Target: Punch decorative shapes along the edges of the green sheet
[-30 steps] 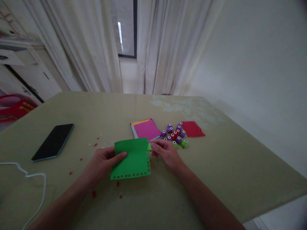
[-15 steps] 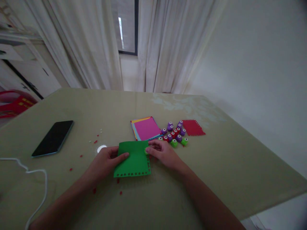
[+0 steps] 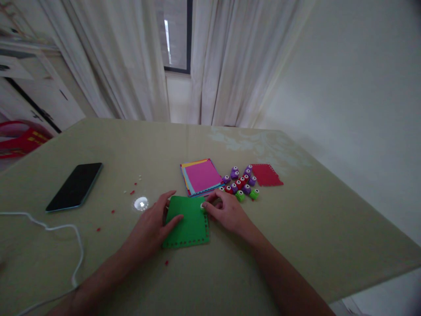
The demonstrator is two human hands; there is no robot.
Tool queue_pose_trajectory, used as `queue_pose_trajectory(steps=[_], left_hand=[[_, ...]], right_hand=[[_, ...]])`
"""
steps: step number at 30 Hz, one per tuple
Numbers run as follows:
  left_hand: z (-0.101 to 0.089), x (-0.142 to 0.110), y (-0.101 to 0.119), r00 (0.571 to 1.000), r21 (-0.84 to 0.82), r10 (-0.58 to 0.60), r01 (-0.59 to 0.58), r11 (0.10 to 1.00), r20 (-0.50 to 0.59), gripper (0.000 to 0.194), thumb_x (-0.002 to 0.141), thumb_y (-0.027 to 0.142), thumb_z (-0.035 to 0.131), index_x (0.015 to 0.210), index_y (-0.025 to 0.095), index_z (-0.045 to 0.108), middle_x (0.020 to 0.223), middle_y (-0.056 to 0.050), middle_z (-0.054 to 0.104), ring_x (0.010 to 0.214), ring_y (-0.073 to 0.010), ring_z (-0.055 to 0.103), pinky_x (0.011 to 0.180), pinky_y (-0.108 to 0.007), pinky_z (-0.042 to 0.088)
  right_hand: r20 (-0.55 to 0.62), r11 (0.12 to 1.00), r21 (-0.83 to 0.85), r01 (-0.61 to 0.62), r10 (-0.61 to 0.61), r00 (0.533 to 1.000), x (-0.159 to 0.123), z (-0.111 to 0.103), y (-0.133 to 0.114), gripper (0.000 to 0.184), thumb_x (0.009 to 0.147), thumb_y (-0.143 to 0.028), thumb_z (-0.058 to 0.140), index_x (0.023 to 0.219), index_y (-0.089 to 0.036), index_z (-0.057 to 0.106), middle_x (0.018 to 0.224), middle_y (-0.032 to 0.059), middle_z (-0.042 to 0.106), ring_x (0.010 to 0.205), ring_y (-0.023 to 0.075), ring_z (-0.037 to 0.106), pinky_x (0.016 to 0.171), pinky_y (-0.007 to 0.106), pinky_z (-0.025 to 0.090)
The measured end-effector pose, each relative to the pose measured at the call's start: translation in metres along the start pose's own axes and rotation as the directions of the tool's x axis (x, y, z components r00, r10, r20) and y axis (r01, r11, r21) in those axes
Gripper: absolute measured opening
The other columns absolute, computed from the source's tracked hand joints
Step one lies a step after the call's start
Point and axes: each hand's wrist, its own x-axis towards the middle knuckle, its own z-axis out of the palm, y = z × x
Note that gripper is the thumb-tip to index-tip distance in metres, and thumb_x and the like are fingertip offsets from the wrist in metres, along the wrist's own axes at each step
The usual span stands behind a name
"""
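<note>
A green sheet of paper (image 3: 189, 221) with small holes punched along its bottom and right edges lies low over the table in front of me. My left hand (image 3: 156, 226) holds its left side, thumb on top and the other fingers round the left edge, partly hidden. At the upper right edge, my right hand (image 3: 225, 210) pinches a small green craft punch (image 3: 203, 207) with a white top, mostly covered by the fingers. Just beyond that hand sits a cluster of purple, red and green craft punches (image 3: 241, 181) with white tops.
A stack of coloured paper (image 3: 202, 175), pink uppermost, lies behind the green sheet. Further right is a red sheet (image 3: 266, 174) with a punched edge. At left are a dark tablet (image 3: 75, 186) and a white cable (image 3: 77, 245). Red paper bits (image 3: 112, 211) are scattered about.
The green sheet has come down flatter and shifted slightly right. My left hand's fingers have spread along its left edge. My right hand stays on the punch at the right edge.
</note>
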Motion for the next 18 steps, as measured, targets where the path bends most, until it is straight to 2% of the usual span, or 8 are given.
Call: queue_pose_trajectory(steps=[2,4,5,7,9,11,13,18], left_hand=[[-0.001,0.000,-0.002,0.985,0.152,0.133,-0.116,0.982,-0.107,0.066,0.094,0.044,0.067,0.152,0.022,0.045,0.139,-0.016,0.065,0.124,-0.0348,0.063,0.104,-0.055,0.052],[-0.006,0.001,-0.003,0.963,0.260,0.248,-0.214,0.942,-0.105,0.063,0.093,0.045,0.069,0.150,0.026,0.050,0.153,-0.015,0.055,0.138,-0.0378,0.052,0.113,-0.060,0.043],[-0.010,0.002,-0.004,0.959,0.286,0.278,-0.252,0.925,-0.054,0.060,0.093,0.047,0.069,0.148,0.028,0.053,0.157,-0.014,0.053,0.141,-0.0384,0.050,0.115,-0.061,0.041],[-0.017,0.003,-0.003,0.947,0.289,0.299,-0.321,0.902,0.117,0.056,0.093,0.051,0.069,0.145,0.032,0.058,0.159,-0.010,0.053,0.142,-0.0384,0.050,0.115,-0.062,0.039],[-0.023,0.003,-0.004,0.911,0.252,0.298,-0.371,0.894,0.286,0.058,0.092,0.054,0.070,0.146,0.036,0.059,0.160,-0.008,0.054,0.144,-0.0381,0.049,0.119,-0.063,0.035],[-0.024,0.004,-0.005,0.871,0.217,0.299,-0.402,0.889,0.389,0.061,0.091,0.056,0.071,0.148,0.039,0.057,0.162,-0.005,0.052,0.147,-0.0376,0.047,0.123,-0.064,0.029],[-0.023,0.005,-0.008,0.852,0.204,0.297,-0.413,0.888,0.431,0.061,0.091,0.056,0.072,0.148,0.041,0.058,0.164,-0.004,0.050,0.150,-0.0370,0.045,0.125,-0.065,0.024],[-0.019,0.006,-0.016,0.838,0.200,0.314,-0.435,0.878,0.447,0.057,0.094,0.057,0.070,0.148,0.045,0.056,0.166,-0.001,0.047,0.152,-0.0353,0.042,0.125,-0.065,0.020]], right_hand=[[-0.008,0.997,-0.063,0.040,-0.041,0.999,0.000,-0.003,-0.001,0.016,0.091,-0.033,0.075,0.085,-0.019,0.069,0.084,0.0045,0.072,0.068,0.0163,0.062,0.063,0.029,0.046],[-0.001,0.993,-0.097,0.062,-0.062,0.998,-0.001,-0.005,-0.002,0.016,0.091,-0.031,0.075,0.083,-0.018,0.070,0.084,0.0044,0.073,0.070,0.0165,0.064,0.065,0.028,0.048],[0.007,0.993,-0.094,0.069,-0.068,0.998,-0.001,-0.006,-0.003,0.015,0.091,-0.030,0.074,0.084,-0.018,0.071,0.085,0.0043,0.073,0.072,0.0166,0.064,0.066,0.028,0.049],[0.030,0.995,-0.062,0.080,-0.079,0.996,-0.002,-0.007,-0.005,0.012,0.092,-0.029,0.075,0.089,-0.018,0.072,0.088,0.0040,0.074,0.075,0.0164,0.066,0.068,0.028,0.051],[0.052,0.995,-0.033,0.093,-0.091,0.994,-0.003,-0.008,-0.007,0.014,0.090,-0.030,0.078,0.095,-0.017,0.073,0.091,0.0037,0.074,0.077,0.0162,0.067,0.070,0.027,0.052],[0.069,0.994,-0.027,0.104,-0.102,0.992,-0.003,-0.009,-0.008,0.017,0.088,-0.029,0.081,0.098,-0.018,0.075,0.093,0.0036,0.074,0.078,0.0161,0.068,0.071,0.027,0.053],[0.081,0.993,-0.033,0.115,-0.112,0.990,-0.003,-0.010,-0.008,0.016,0.088,-0.027,0.082,0.100,-0.018,0.076,0.095,0.0036,0.074,0.080,0.0160,0.068,0.072,0.027,0.054],[0.107,0.990,-0.042,0.133,-0.128,0.986,-0.003,-0.011,-0.007,0.015,0.089,-0.026,0.081,0.101,-0.018,0.076,0.096,0.0036,0.073,0.080,0.0159,0.068,0.073,0.028,0.054]])
